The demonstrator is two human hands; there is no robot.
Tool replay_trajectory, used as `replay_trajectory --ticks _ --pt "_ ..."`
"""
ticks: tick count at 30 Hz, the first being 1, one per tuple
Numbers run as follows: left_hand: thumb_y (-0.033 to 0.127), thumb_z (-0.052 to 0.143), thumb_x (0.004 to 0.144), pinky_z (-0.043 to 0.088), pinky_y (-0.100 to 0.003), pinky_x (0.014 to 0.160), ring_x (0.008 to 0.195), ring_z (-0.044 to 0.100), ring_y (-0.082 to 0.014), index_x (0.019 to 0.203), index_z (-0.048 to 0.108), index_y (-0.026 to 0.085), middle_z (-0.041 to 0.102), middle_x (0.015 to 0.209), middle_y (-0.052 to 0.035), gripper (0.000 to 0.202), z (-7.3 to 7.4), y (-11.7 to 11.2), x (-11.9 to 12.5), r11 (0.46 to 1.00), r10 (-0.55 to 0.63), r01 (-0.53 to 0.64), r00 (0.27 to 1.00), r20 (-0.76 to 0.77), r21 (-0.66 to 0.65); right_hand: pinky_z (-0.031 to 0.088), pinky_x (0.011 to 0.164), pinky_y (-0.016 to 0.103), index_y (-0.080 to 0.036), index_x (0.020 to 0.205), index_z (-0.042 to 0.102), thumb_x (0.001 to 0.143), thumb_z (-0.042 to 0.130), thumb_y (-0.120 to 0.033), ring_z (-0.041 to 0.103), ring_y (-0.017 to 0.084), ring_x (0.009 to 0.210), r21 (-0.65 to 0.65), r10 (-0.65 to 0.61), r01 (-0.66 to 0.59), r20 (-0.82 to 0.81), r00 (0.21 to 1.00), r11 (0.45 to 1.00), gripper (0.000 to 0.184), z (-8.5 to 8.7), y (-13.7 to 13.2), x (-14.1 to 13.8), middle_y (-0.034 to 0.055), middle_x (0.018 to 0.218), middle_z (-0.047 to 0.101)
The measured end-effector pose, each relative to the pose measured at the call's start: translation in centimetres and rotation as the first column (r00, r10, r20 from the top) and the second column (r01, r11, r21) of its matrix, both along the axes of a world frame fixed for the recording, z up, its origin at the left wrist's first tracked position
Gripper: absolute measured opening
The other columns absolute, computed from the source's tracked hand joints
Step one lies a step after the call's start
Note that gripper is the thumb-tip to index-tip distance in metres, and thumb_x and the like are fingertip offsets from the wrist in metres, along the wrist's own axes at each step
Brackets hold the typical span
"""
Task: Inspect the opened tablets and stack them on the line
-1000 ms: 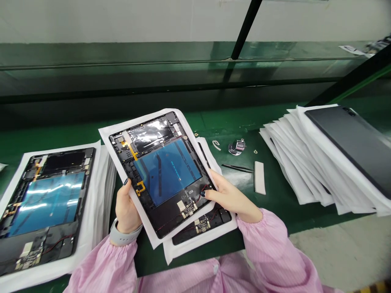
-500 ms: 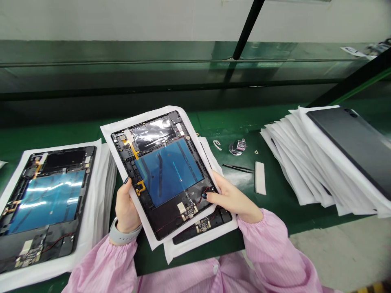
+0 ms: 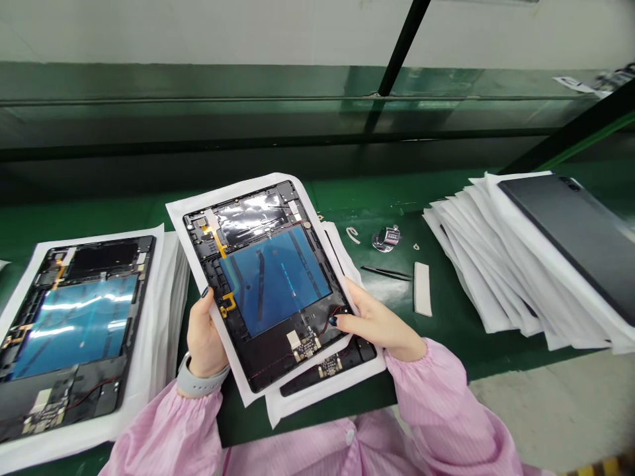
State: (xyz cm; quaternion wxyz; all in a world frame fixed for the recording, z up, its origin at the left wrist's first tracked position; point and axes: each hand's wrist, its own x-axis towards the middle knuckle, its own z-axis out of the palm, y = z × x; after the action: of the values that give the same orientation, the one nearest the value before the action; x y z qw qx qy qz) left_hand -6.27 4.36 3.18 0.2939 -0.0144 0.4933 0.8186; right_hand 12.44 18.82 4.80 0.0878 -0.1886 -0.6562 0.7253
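Observation:
An opened tablet [image 3: 275, 281] with a blue battery, orange flex cables and a small circuit board is held tilted on a sheet of white foam [image 3: 173, 215]. My left hand [image 3: 206, 337] grips its left edge, thumb on top. My right hand [image 3: 380, 320] grips the lower right edge, with the thumb on the tablet's corner by a red wire; its other fingers are hidden underneath. Below lies a second opened tablet [image 3: 327, 367] on white foam, mostly covered by the held one.
Foam-wrapped opened tablets [image 3: 79, 317] are stacked at left. Another stack [image 3: 520, 264] at right has a dark tablet back [image 3: 570, 231] on top. Between are tweezers [image 3: 387, 272], a white block [image 3: 423, 289], a metal tally counter [image 3: 385, 238] and a curled white strip [image 3: 352, 235] on the green bench [image 3: 456, 357].
Almost nothing differs. The held tablet has shifted very slightly, and both hands keep their grip on it.

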Motion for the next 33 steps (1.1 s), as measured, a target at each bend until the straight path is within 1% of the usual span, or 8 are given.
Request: replay_trajectory --ticks 3,9,16,22,24,26,30,33 --pt "0.042 0.078 0.065 0.056 -0.040 0.099 0.109 0.070 -0.0329 0.070 0.076 0.024 0.078 0.066 0.0001 0.019 -0.03 -0.05 -0.03 1.000 0.010 -0.010 1.000 0.011 0.007 0.040 0.114 0.041 -0.023 0.139 0.052 0.078 0.057 -0.012 0.054 0.026 0.130 0.001 0.001 -0.001 -0.007 1.000 1.000 0.063 0.02 -0.03 0.00 0.0030 0.133 0.063" --pt "0.035 0.077 0.065 0.054 -0.042 0.103 0.113 0.068 -0.0329 0.066 0.075 0.025 0.078 0.067 0.0012 0.010 0.26 0.02 0.17 0.997 0.080 -0.079 0.993 0.083 -0.017 0.040 0.113 0.040 -0.022 0.137 0.053 0.076 0.058 -0.013 0.052 0.027 0.131 -0.028 0.003 -0.003 -0.012 1.000 1.000 0.061 0.15 -0.01 0.00 0.0036 0.132 0.063" --pt "0.040 0.074 0.074 0.056 -0.043 0.100 0.122 0.062 -0.0357 0.067 0.073 0.026 0.079 0.075 0.0008 0.016 0.45 -0.11 0.19 1.000 -0.016 0.015 0.998 0.063 0.012 0.038 0.114 0.039 -0.023 0.136 0.053 0.077 0.056 -0.013 0.052 0.025 0.131 -0.019 0.006 -0.007 -0.003 1.000 1.000 0.060 0.13 -0.08 -0.02 0.0028 0.133 0.062" --pt "0.042 0.070 0.076 0.058 -0.043 0.097 0.122 0.062 -0.0360 0.067 0.071 0.025 0.079 0.075 -0.0002 0.019 0.64 -0.21 0.12 0.998 -0.061 0.061 0.995 0.074 0.001 0.039 0.114 0.039 -0.022 0.137 0.052 0.078 0.056 -0.013 0.053 0.026 0.131 -0.013 0.014 -0.014 -0.007 1.000 1.000 0.061 0.08 -0.06 -0.02 0.0037 0.134 0.062" --pt "0.041 0.071 0.073 0.057 -0.044 0.097 0.121 0.062 -0.0363 0.067 0.072 0.025 0.079 0.074 -0.0005 0.017 0.66 -0.17 0.15 0.999 -0.055 0.055 0.995 0.085 0.001 0.038 0.114 0.038 -0.022 0.138 0.051 0.078 0.056 -0.012 0.052 0.025 0.131 -0.009 0.016 -0.016 -0.012 1.000 1.000 0.061 0.05 -0.02 -0.02 0.0037 0.136 0.061" --pt "0.041 0.074 0.067 0.056 -0.046 0.098 0.120 0.063 -0.0371 0.067 0.073 0.024 0.079 0.074 -0.0017 0.017 0.65 -0.07 0.16 0.999 -0.031 0.032 0.994 0.102 -0.007 0.039 0.114 0.039 -0.021 0.138 0.051 0.078 0.055 -0.011 0.052 0.025 0.131 -0.003 0.021 -0.021 -0.017 1.000 1.000 0.061 -0.02 0.03 0.01 0.0040 0.138 0.059" --pt "0.042 0.081 0.054 0.055 -0.050 0.099 0.115 0.066 -0.0391 0.067 0.075 0.023 0.079 0.073 -0.0035 0.023 0.68 0.16 0.13 0.999 0.029 -0.023 0.990 0.137 -0.044 0.039 0.113 0.039 -0.020 0.138 0.050 0.079 0.055 -0.011 0.052 0.025 0.131 0.006 0.035 -0.035 -0.020 0.999 0.999 0.061 -0.21 0.09 0.11 0.0048 0.140 0.058" --pt "0.042 0.083 0.049 0.055 -0.050 0.099 0.113 0.067 -0.0402 0.066 0.075 0.023 0.080 0.075 -0.0046 0.026 0.79 0.19 0.15 0.998 0.036 -0.027 0.985 0.170 -0.054 0.039 0.114 0.039 -0.020 0.139 0.050 0.079 0.056 -0.012 0.052 0.025 0.131 0.011 0.031 -0.031 -0.020 0.999 0.999 0.061 -0.25 0.07 0.12 0.0049 0.138 0.059"
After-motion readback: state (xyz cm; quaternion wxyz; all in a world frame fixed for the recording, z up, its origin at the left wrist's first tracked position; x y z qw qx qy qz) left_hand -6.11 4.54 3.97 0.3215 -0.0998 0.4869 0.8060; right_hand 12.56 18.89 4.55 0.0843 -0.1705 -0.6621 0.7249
